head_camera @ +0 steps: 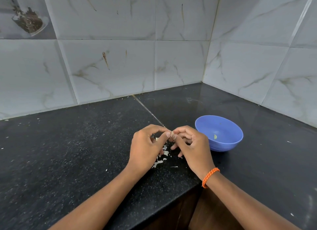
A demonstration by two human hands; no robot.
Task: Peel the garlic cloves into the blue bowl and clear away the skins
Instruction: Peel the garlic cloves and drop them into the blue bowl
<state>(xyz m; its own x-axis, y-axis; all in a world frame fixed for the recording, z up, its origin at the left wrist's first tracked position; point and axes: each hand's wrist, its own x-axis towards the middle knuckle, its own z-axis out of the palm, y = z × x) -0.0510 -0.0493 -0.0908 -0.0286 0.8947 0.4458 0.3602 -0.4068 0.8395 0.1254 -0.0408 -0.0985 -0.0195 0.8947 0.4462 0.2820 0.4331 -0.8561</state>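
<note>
Together, both hands [171,143] pinch a garlic clove [172,134] between fingertips.

A dark speckled stone surface [68,152] is stretching beneath and beyond the fingers. Grey marbled wall tiles [111,61] are rising behind it, meeting in a corner. An orange braided wristband [209,176] is circling one wrist.

- Two bare forearms, no sleeves in view.
- Left hand [145,149]: no ring, no watch, wrist bare.
- Right hand [193,149]: no ring seen.
- Right wrist: braided cord bracelet [210,177], orange with dark flecks, snug fit, thin.
- Fingernails short, unpainted where visible.
- Nothing else of the body shows.
</note>
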